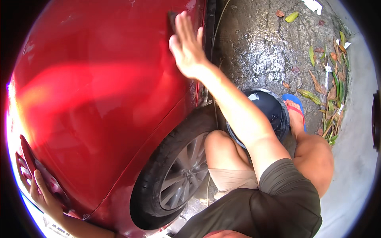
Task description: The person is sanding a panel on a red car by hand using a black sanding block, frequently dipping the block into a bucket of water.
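My right hand (186, 49) is at the side of a red car (91, 103), palm toward the glossy panel, fingers stretched out. A small dark patch (172, 20) shows beside its fingertips; whether it is a reflection or an object I cannot tell. At the lower left, my left hand (49, 198) reaches round the car's corner with its thumb and fingers apart. It is against a dark red glossy part (29, 154), perhaps a lamp. No held object shows in either hand. Under my right forearm stands a dark bucket (282, 127) with liquid in it.
The car's wheel (184, 174), with a black tyre and silver spokes, is beside my bent knee. My foot in a blue flip-flop (298, 104) with a red strap rests by the bucket. Wet concrete (262, 51) runs along the car. Fallen leaves (333, 91) line the pale wall (359, 119).
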`<action>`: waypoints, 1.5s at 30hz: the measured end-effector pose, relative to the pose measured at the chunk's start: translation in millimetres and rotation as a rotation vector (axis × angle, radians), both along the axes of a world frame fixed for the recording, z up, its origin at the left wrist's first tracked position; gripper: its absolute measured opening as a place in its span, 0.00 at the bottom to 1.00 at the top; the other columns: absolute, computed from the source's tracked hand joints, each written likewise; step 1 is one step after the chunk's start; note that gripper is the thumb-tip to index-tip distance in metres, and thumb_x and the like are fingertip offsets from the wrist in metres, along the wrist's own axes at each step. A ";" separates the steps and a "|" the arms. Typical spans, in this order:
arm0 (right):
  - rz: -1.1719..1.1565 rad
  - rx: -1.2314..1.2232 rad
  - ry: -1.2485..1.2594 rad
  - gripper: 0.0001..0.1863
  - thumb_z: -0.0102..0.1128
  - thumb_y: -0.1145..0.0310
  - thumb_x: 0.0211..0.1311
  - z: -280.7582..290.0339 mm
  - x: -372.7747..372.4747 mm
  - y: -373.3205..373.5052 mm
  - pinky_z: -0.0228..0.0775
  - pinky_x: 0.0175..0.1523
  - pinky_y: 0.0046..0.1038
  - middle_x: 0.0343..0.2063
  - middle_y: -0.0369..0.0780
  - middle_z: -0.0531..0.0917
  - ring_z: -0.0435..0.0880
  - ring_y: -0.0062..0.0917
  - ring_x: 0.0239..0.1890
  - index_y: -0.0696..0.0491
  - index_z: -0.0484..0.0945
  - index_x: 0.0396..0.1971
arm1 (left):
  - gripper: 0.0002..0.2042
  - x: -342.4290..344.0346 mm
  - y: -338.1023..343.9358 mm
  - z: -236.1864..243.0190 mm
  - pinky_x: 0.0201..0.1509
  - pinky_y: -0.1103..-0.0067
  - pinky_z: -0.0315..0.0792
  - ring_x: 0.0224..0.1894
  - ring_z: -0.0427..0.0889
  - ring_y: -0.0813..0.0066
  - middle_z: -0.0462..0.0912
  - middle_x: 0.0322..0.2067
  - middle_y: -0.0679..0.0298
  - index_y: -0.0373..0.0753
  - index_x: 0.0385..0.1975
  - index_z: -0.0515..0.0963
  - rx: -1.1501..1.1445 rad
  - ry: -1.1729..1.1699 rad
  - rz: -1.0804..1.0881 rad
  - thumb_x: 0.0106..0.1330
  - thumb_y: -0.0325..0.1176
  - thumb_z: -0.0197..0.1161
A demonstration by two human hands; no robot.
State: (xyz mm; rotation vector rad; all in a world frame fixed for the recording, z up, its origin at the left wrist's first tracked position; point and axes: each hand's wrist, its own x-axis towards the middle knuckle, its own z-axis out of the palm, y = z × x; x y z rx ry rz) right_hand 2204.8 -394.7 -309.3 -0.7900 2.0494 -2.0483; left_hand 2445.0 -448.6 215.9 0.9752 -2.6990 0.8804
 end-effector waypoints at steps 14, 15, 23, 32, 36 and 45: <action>0.221 -0.181 0.103 0.42 0.41 0.49 0.78 68.9 132.1 33.2 0.23 0.76 0.68 0.80 0.53 0.37 0.37 0.46 0.82 0.59 0.39 0.79 | 0.26 3.3 1.0 8.9 0.56 0.73 0.71 0.46 0.79 0.67 0.82 0.52 0.55 0.26 0.52 0.81 -0.039 -0.048 0.009 0.80 0.49 0.53; 0.302 -0.235 0.112 0.43 0.42 0.49 0.77 75.3 169.3 41.9 0.23 0.76 0.67 0.80 0.51 0.37 0.36 0.44 0.82 0.56 0.39 0.80 | 0.26 4.3 -1.0 8.5 0.56 0.73 0.71 0.46 0.80 0.68 0.82 0.52 0.55 0.26 0.52 0.81 -0.051 -0.056 -0.027 0.80 0.49 0.53; -0.024 -0.081 -0.046 0.40 0.35 0.49 0.80 37.6 -1.0 -8.2 0.23 0.77 0.66 0.80 0.50 0.39 0.36 0.42 0.82 0.59 0.40 0.79 | 0.25 5.1 -9.6 17.0 0.60 0.71 0.70 0.53 0.78 0.64 0.76 0.62 0.56 0.25 0.50 0.82 -0.083 -0.023 0.049 0.79 0.48 0.55; 0.027 -0.129 0.023 0.39 0.42 0.52 0.79 54.1 48.6 4.2 0.22 0.77 0.65 0.81 0.48 0.39 0.37 0.44 0.82 0.52 0.40 0.80 | 0.27 5.0 5.2 7.1 0.64 0.72 0.69 0.59 0.78 0.64 0.78 0.61 0.55 0.29 0.57 0.81 -0.099 0.046 0.032 0.78 0.52 0.56; 0.113 -0.294 -0.103 0.37 0.38 0.55 0.82 48.4 50.7 15.9 0.19 0.79 0.57 0.81 0.48 0.36 0.34 0.39 0.83 0.51 0.36 0.80 | 0.27 0.9 0.2 5.0 0.59 0.71 0.73 0.52 0.82 0.62 0.81 0.58 0.53 0.28 0.54 0.82 -0.145 -0.018 -0.023 0.79 0.52 0.53; -0.107 -0.106 0.102 0.48 0.56 0.60 0.72 44.1 69.9 35.6 0.34 0.80 0.56 0.78 0.60 0.40 0.39 0.57 0.80 0.63 0.37 0.78 | 0.29 -1.6 3.6 4.6 0.58 0.73 0.72 0.49 0.82 0.65 0.87 0.47 0.53 0.29 0.56 0.81 -0.070 0.018 0.033 0.79 0.54 0.53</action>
